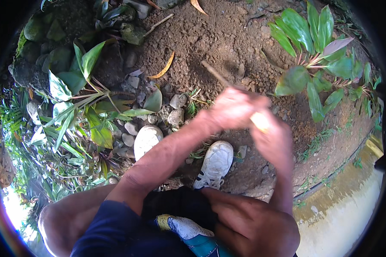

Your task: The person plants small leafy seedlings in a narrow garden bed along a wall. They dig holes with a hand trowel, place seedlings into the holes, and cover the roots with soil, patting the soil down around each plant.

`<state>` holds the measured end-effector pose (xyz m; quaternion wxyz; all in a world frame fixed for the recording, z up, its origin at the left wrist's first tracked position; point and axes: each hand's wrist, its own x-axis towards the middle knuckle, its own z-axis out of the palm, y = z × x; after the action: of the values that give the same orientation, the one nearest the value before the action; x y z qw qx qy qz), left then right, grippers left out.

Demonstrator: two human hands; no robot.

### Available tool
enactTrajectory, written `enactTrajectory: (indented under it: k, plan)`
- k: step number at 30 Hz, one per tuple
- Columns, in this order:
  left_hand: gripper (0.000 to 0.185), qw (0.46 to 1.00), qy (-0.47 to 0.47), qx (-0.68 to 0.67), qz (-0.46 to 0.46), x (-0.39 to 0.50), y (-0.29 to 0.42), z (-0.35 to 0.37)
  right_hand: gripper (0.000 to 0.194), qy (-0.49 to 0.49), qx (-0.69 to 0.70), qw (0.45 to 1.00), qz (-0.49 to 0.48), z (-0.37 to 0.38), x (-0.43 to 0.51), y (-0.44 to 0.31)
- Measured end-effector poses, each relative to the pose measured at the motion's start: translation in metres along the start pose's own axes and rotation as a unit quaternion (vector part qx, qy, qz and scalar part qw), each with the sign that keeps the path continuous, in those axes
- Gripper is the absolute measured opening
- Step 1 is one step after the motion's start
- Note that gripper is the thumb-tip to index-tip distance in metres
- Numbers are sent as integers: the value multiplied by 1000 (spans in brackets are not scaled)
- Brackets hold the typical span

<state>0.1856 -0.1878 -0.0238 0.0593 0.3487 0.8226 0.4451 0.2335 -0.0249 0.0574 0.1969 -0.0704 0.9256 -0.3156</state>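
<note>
Loose brown soil (180, 35) lies in front of me. My left hand (233, 107) is closed around a brown stick or rod (217, 73), whose far end slants up and left over the soil. My right hand (270, 128) is beside it at the right, blurred, with its fingers curled. A pale yellow thing (260, 122) shows between the two hands; blur hides what it is and whether the right hand grips it.
A leafy plant (83, 93) and stones (177, 110) are at the left, another broad-leaved plant (315, 61) at the upper right. My white shoes (217, 160) stand on the ground below my hands. A concrete edge (341, 212) runs along the lower right.
</note>
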Motion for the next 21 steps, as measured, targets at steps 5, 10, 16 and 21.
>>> enactTrajectory:
  k: [5, 10, 16, 21]
  plan:
    - [33, 975, -177, 129, 28, -29, -48, 31, 39, 83, 46, 990, 101, 103, -14, 22]
    - [19, 980, -102, 91, 143, 12, -20, 11, 28, 150, 206, 949, 186, 64, -28, -2]
    - [37, 984, -82, 99, 127, 7, 3, -12, 38, 118, 195, 973, 27, 30, -30, -4]
    - [36, 986, -105, 64, 109, -23, -57, 22, 37, 93, 93, 982, 138, 92, 2, 15]
